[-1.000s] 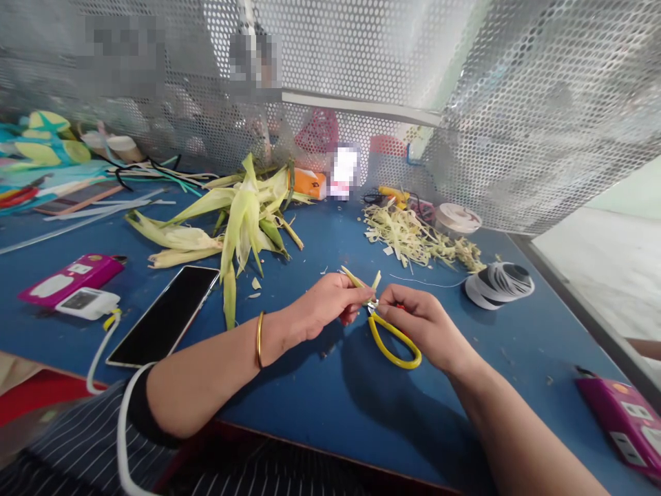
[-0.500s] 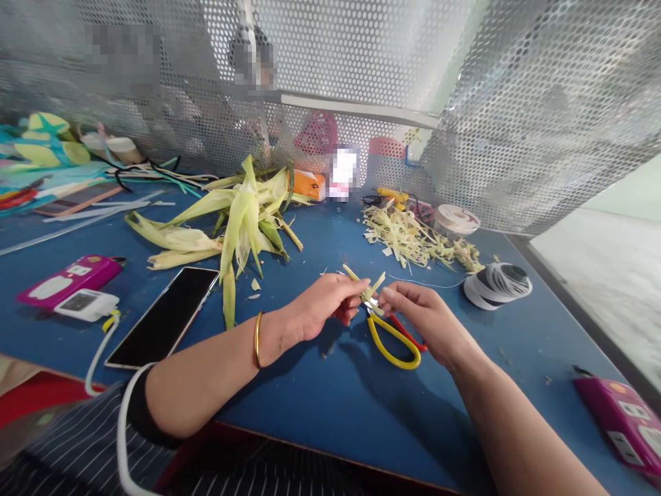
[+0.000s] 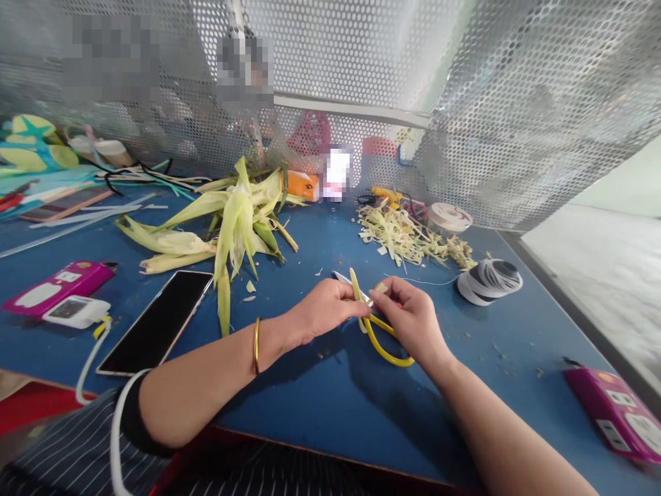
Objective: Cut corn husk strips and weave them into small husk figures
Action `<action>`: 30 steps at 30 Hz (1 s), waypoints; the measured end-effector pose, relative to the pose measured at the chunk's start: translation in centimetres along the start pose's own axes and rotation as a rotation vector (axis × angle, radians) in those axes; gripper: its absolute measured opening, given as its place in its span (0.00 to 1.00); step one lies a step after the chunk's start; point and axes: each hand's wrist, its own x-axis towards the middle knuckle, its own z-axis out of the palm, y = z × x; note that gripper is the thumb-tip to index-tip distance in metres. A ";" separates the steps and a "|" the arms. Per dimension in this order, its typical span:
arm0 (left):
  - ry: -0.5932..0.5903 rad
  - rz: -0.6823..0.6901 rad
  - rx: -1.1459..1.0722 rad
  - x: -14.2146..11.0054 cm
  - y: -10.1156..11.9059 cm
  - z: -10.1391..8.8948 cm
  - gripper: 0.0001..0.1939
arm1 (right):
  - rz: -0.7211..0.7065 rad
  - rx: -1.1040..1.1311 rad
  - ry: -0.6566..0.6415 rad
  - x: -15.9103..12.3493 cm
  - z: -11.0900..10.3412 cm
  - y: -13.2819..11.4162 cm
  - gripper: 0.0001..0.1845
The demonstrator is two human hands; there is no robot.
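Note:
Above the table, the fingers of my left hand are closed on a narrow pale-green corn husk strip that sticks up past them. Close beside it, my right hand pinches another small bit of husk; whether both bits belong to one strip I cannot tell. Scissors with one yellow and one red handle lie beneath my hands, blades pointing away to the left. My right hand covers most of the red handle. A pile of whole corn husks lies further back on the left.
Shredded husk strips are heaped at the back right, near a tape roll and a thread spool. On the left lie a black-screened phone and a magenta power strip. Another magenta power strip sits at the right edge.
The husk strip in my left hand has turned more upright. My right hand has shifted slightly left and its fingers have curled in, covering more of the red scissor handle. The view has shifted slightly.

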 end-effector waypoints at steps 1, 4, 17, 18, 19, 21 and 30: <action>-0.023 0.012 0.015 0.0 -0.2 0.0 0.06 | -0.045 -0.063 -0.034 0.0 -0.1 -0.1 0.10; -0.107 0.039 0.080 0.2 -0.9 0.2 0.05 | -0.079 -0.078 -0.213 0.1 -0.2 -0.3 0.08; 0.163 0.313 0.487 0.3 -1.5 0.4 0.08 | 0.105 0.171 -0.057 -0.1 0.2 0.1 0.18; 0.192 0.309 0.516 0.1 -1.5 0.5 0.10 | 0.113 0.188 -0.043 -0.1 0.2 0.0 0.19; 0.217 0.310 0.540 0.0 -1.4 0.5 0.14 | 0.125 0.208 -0.029 -0.1 0.2 0.0 0.20; 0.251 0.341 0.571 -0.2 -1.3 0.6 0.19 | 0.156 0.256 -0.011 -0.1 0.2 -0.1 0.20; 0.169 0.532 0.536 -0.3 -1.1 0.3 0.10 | 0.320 0.432 -0.041 0.4 -0.3 -0.3 0.21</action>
